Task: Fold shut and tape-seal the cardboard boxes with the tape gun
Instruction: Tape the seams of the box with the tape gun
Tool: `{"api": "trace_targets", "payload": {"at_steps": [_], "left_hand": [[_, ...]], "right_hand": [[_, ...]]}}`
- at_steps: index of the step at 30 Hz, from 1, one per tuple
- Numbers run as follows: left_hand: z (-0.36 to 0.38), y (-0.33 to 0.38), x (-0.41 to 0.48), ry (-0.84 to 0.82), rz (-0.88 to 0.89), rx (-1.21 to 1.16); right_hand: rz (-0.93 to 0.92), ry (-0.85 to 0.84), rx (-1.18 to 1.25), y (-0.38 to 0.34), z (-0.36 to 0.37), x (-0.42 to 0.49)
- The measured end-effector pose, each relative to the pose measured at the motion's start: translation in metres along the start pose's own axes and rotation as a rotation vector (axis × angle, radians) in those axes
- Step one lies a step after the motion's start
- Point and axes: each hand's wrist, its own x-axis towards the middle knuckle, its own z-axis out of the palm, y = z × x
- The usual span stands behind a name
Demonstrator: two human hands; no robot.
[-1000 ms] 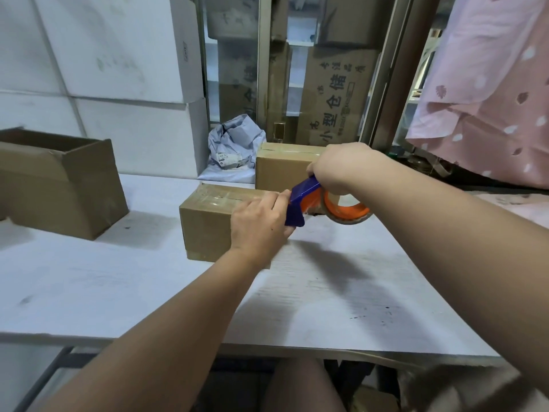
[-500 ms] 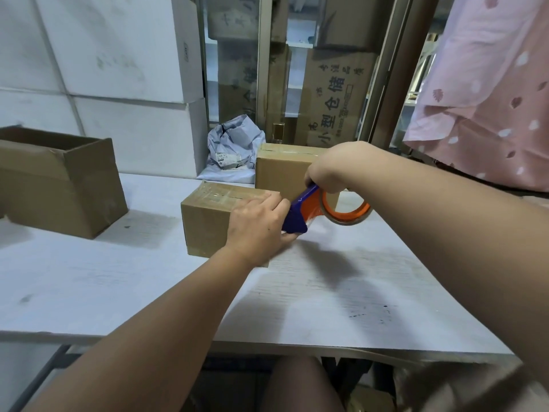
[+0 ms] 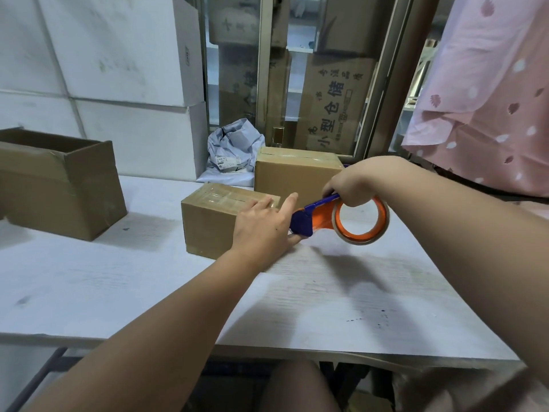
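A small closed cardboard box (image 3: 208, 221) with clear tape along its top seam sits mid-table. My left hand (image 3: 264, 227) lies against its right end, fingers straight and spread, fingertips on the top edge. My right hand (image 3: 353, 182) grips the handle of the blue and orange tape gun (image 3: 335, 220), whose blue head is at the box's right end, by my left palm. A second taped box (image 3: 294, 176) stands just behind. An open box (image 3: 59, 185) sits at the left.
The white table (image 3: 341, 298) has bare surface in front and to the right. A crumpled grey mailer bag (image 3: 234, 150) lies at the back. White cartons are stacked behind left, a pink cloth (image 3: 487, 99) hangs at the right.
My left hand's fingers have straightened and spread over the box end. The tape gun has swung down and away to the right, its roll now lower.
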Motion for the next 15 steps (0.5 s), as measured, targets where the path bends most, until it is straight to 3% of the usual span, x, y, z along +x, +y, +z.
{"api": "trace_targets", "payload": {"at_steps": [2,6,11,13,15], "left_hand": [[0.002,-0.005,0.000,0.091,0.025,0.023],[-0.004,-0.015,0.004,-0.128,0.055,-0.132],[-0.015,-0.024,0.008,-0.242,0.165,-0.080],[-0.016,-0.031,0.004,-0.210,0.184,-0.119],[-0.013,-0.037,0.000,-0.072,0.220,-0.215]], "right_hand": [[-0.016,-0.035,0.073,0.008,0.004,-0.003],[-0.015,-0.117,0.287,0.020,0.023,-0.008],[0.006,-0.274,0.744,0.017,0.047,-0.010],[0.003,-0.327,0.826,0.016,0.052,-0.009],[-0.007,-0.389,0.880,0.014,0.054,-0.009]]}}
